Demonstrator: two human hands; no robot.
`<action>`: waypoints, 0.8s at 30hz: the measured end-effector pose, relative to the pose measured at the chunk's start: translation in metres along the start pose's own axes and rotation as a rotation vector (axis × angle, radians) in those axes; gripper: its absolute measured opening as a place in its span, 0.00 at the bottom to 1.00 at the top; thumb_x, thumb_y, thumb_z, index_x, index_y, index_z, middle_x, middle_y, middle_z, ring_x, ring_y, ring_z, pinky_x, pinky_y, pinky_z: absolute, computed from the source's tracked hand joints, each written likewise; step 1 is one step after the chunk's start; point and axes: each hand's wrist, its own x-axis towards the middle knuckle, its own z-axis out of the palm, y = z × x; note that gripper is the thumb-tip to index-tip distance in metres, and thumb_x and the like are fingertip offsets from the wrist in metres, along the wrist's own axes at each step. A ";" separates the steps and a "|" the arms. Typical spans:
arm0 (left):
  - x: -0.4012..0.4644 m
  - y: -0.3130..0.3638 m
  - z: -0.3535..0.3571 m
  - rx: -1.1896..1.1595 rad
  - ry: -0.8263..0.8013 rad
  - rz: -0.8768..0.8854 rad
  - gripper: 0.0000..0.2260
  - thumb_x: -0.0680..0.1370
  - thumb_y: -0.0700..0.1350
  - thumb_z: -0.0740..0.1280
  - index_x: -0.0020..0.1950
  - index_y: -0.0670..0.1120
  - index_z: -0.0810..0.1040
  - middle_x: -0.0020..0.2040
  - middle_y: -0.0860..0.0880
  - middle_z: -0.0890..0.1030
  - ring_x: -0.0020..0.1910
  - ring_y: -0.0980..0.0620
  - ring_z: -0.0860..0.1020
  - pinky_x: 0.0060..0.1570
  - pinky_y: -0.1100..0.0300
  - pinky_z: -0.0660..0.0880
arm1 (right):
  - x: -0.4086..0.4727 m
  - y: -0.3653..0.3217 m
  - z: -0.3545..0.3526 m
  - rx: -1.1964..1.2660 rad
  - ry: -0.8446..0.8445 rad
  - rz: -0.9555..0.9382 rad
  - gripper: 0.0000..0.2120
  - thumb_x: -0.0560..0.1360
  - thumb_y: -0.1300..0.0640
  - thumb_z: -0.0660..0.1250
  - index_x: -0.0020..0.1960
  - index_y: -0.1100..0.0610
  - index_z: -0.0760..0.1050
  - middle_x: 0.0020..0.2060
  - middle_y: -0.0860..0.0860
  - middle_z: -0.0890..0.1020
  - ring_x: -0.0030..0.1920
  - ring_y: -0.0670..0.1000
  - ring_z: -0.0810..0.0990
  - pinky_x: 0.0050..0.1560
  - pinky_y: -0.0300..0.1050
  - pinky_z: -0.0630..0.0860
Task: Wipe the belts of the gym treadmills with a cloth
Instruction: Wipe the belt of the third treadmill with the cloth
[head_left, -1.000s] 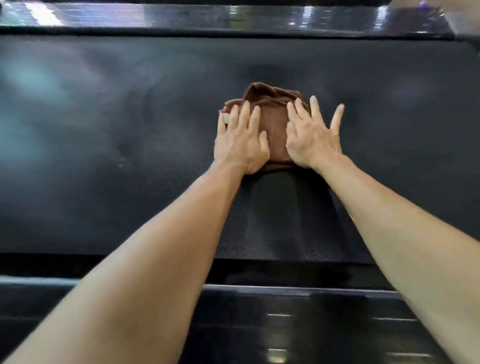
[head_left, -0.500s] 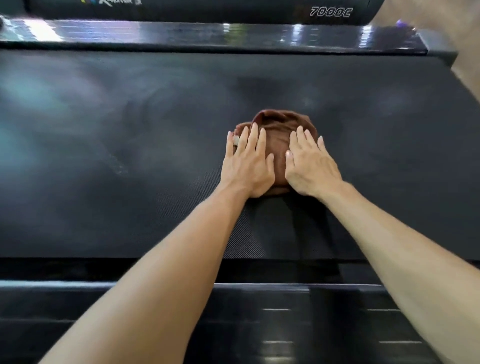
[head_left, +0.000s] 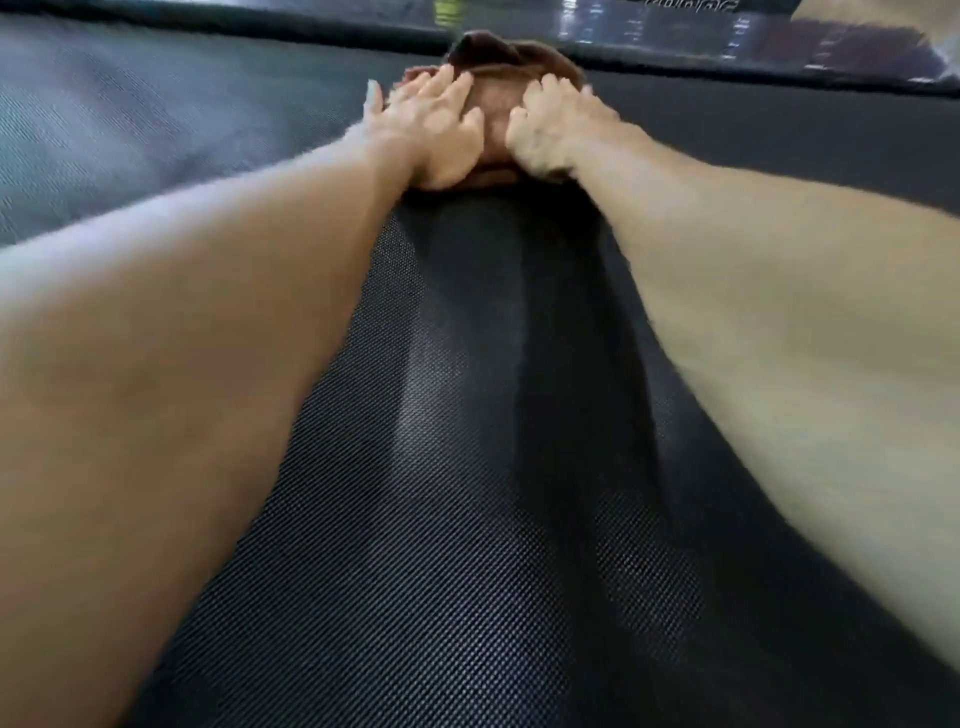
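Pressing down on the brown cloth, the left hand lies flat with fingers spread and the right hand curls its fingers over it; neither truly clasps it. The cloth sits bunched at the belt's far edge, touching the glossy side rail. Darker streaks run from the cloth towards the person, so that lane looks wiped; the greyer belt left of the cloth probably remains.
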 end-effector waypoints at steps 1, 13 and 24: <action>-0.005 -0.013 -0.001 0.009 0.004 -0.025 0.29 0.84 0.57 0.45 0.85 0.51 0.49 0.85 0.51 0.48 0.83 0.46 0.47 0.79 0.39 0.39 | -0.003 -0.013 0.003 0.020 0.024 -0.021 0.29 0.85 0.49 0.47 0.81 0.63 0.59 0.81 0.60 0.62 0.80 0.60 0.59 0.79 0.54 0.54; -0.150 0.043 -0.007 0.037 -0.084 0.056 0.31 0.85 0.53 0.50 0.83 0.38 0.46 0.83 0.37 0.46 0.83 0.41 0.46 0.81 0.48 0.43 | -0.158 0.019 0.010 0.124 -0.043 -0.085 0.36 0.86 0.40 0.48 0.85 0.61 0.46 0.84 0.58 0.47 0.84 0.53 0.44 0.82 0.49 0.39; -0.020 0.132 0.012 0.005 -0.072 0.119 0.32 0.84 0.54 0.46 0.84 0.40 0.44 0.84 0.39 0.44 0.83 0.39 0.44 0.81 0.46 0.43 | -0.042 0.110 -0.005 -0.010 -0.083 0.177 0.34 0.84 0.42 0.43 0.85 0.60 0.47 0.85 0.54 0.49 0.84 0.53 0.46 0.80 0.63 0.34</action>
